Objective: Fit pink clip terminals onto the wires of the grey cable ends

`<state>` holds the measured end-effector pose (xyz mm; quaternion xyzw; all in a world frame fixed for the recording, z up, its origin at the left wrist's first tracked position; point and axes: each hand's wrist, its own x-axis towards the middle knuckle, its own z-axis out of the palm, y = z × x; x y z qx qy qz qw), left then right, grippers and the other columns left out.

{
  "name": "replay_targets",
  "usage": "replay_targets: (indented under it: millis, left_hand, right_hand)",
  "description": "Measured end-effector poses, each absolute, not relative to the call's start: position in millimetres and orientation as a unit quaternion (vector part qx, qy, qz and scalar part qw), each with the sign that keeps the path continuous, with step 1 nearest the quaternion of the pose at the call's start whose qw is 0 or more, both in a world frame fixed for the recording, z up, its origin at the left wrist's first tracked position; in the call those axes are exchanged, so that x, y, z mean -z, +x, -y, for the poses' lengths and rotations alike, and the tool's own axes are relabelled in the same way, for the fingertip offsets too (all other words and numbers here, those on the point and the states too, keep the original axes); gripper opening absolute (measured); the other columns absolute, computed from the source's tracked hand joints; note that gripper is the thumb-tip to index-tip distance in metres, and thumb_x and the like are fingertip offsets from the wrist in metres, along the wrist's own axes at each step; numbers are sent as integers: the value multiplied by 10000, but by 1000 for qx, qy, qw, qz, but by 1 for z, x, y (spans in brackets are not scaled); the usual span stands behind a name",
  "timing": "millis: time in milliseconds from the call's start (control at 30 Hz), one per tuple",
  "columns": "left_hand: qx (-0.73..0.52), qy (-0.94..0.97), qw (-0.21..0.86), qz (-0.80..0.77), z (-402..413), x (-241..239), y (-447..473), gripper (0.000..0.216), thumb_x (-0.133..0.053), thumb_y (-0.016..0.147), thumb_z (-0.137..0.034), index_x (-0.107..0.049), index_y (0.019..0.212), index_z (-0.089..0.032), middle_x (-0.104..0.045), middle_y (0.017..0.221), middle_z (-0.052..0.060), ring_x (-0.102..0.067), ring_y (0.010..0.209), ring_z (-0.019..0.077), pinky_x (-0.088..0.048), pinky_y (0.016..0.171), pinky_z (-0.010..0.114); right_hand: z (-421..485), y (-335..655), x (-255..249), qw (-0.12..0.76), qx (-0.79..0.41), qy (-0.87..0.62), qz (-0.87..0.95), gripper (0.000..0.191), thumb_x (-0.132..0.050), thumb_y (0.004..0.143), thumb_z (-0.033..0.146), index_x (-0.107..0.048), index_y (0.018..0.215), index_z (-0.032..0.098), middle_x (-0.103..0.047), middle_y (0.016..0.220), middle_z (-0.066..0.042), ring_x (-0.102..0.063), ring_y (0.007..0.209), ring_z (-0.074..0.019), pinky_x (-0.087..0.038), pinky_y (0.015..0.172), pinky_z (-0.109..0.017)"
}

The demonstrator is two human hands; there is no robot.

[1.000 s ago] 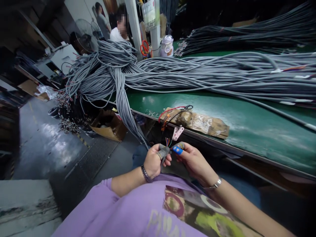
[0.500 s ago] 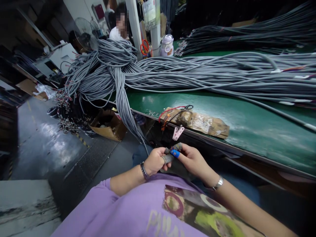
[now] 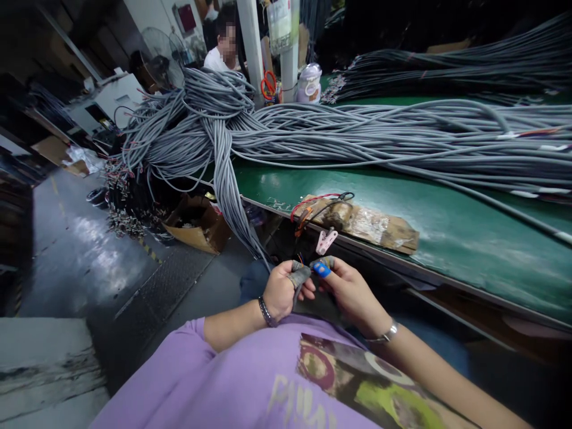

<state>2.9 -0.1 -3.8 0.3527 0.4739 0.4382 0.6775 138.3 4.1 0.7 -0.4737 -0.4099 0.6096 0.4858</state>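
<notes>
My left hand (image 3: 282, 291) is closed on the end of a grey cable (image 3: 296, 296), which hangs down below its fingers. Thin coloured wires (image 3: 301, 259) stick up from the stripped end, above the thumb. Close on the right, thumb and forefinger of my right hand (image 3: 351, 291) pinch at these wires; the fingertips hide the exact spot. Grey wraps cover some fingertips on both hands, and a blue wrap is on the right thumb. A hanging bundle of grey cables (image 3: 227, 196) reaches down beside my left hand.
Long grey cables (image 3: 357, 134) lie along the green table (image 3: 469, 220). At its near edge are a wooden board (image 3: 370, 229) with red and black leads and a pink clip (image 3: 326, 241). An open cardboard box (image 3: 199, 229) stands below left. Another person (image 3: 217, 59) sits at the back.
Both hands have shifted their grip. The fingertips have come apart slightly, and the thin coloured wires now stand up above my left thumb. The view has moved a little.
</notes>
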Motion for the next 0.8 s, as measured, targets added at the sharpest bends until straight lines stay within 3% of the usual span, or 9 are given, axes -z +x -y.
replay_targets:
  millis: [533, 800]
  left_hand:
    - [-391, 408, 675, -474, -6, 6, 2, 307, -684, 699, -419, -527, 692, -156, -616, 554, 0, -541, 394, 83, -288, 361, 170]
    - [-467, 330, 672, -470, -12, -2, 0, 303, -694, 681, -419, -551, 731, -158, -599, 548, -19, -500, 367, 67, -264, 347, 173]
  right_hand:
    - [-11, 145, -1, 491, -526, -494, 487, 360, -703, 691, 540, -607, 701, 193, -570, 632, -1, -467, 572, -128, -406, 535, -259]
    - [-11, 146, -1, 476, -537, -486, 498, 364, -721, 671, 529, -596, 667, 188, -550, 598, 8, -454, 554, -125, -403, 530, -262]
